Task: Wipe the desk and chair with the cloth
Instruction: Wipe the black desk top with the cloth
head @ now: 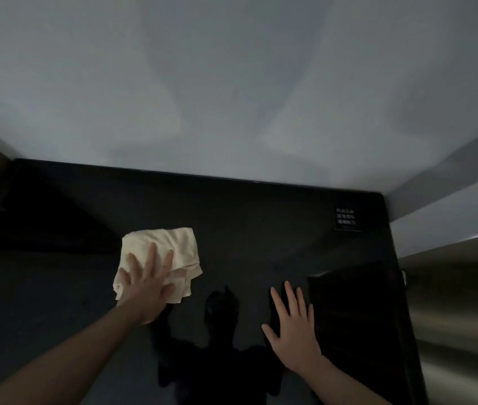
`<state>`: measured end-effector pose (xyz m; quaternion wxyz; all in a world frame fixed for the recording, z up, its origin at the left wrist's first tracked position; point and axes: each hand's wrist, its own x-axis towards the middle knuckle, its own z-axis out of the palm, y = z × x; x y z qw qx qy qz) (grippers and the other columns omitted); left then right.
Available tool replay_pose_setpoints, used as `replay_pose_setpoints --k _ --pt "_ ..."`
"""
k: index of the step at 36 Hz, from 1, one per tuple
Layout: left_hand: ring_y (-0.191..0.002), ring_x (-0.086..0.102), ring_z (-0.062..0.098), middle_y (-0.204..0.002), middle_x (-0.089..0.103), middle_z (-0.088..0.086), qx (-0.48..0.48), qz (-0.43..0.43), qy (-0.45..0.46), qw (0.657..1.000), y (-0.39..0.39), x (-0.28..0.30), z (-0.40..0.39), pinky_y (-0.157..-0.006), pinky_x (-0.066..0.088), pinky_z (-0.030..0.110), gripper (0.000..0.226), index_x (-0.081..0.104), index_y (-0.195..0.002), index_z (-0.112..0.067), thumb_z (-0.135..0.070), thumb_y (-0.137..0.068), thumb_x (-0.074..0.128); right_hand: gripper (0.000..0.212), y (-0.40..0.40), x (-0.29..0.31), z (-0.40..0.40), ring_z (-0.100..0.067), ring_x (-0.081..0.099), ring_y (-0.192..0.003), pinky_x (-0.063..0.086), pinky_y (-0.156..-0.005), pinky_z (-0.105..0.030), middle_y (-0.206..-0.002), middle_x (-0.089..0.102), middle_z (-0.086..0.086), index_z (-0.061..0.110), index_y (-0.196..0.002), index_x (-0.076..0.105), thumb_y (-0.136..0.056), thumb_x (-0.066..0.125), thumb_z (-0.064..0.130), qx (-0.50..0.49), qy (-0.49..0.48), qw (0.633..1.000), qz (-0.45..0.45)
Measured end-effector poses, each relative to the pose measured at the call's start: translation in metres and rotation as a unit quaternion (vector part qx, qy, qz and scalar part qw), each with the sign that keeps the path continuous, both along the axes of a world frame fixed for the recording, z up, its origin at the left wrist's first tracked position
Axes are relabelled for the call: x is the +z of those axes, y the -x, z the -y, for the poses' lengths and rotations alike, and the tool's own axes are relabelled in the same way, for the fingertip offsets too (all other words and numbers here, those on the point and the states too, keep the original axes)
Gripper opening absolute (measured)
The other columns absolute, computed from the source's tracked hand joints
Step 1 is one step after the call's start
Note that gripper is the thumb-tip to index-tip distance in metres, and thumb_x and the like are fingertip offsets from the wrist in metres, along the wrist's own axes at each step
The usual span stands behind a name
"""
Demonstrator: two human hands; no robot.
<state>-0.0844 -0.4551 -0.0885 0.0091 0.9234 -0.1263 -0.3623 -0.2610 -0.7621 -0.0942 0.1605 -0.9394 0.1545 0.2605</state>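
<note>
Desk [231, 217], dark and glossy, fills the lower half of the view; its far edge meets a pale wall [231, 83] at 12 o'clock, its right edge runs along a metallic panel [459, 302] at 3 o'clock. Bare surface stretches toward 9 o'clock and beyond the cloth toward the wall. A small label [346, 219] sits near the far right corner. The cream cloth [179, 247], crumpled and loosely folded, lies left of centre. The left hand [147, 287] presses flat on it, fingers straight and spread. The right hand [293, 325] rests flat on the desk at 5 o'clock, fingers extended, holding nothing.
</note>
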Motion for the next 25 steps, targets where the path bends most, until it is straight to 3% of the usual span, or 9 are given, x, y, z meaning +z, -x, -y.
replay_pose_setpoints --k 12,20,25 --pt "-0.139 -0.035 0.058 -0.155 -0.049 0.002 -0.047 -0.032 0.004 0.998 0.055 0.013 0.166 -0.118 -0.007 0.071 0.078 -0.031 -0.152 -0.042 -0.052 -0.106 0.031 0.083 0.043 0.002 0.109 -0.029 -0.019 -0.154 0.0 -0.123 -0.057 -0.166 -0.023 0.003 0.038 -0.159 -0.007 -0.098 0.044 0.06 0.009 0.005 1.0 -0.008" --pt "-0.149 -0.026 0.048 -0.16 -0.042 -0.005 -0.066 -0.032 0.026 0.997 0.057 0.024 0.165 -0.123 0.004 0.063 0.081 -0.02 -0.156 -0.048 -0.047 -0.105 0.043 0.086 0.052 0.005 0.119 -0.03 -0.015 -0.154 0.004 -0.124 -0.055 -0.167 -0.021 0.001 0.037 -0.159 -0.008 -0.097 0.045 0.062 -0.004 0.001 1.0 0.006" --pt "-0.149 -0.028 0.045 -0.16 -0.041 -0.007 -0.07 -0.019 0.044 0.996 0.059 0.023 0.154 -0.123 0.004 0.063 0.082 -0.024 -0.153 -0.051 -0.044 -0.106 0.044 0.087 0.054 0.006 0.123 -0.03 -0.013 -0.154 0.006 -0.124 -0.055 -0.167 -0.017 0.001 0.037 -0.16 -0.006 -0.096 0.045 0.064 -0.038 0.004 0.999 0.019"
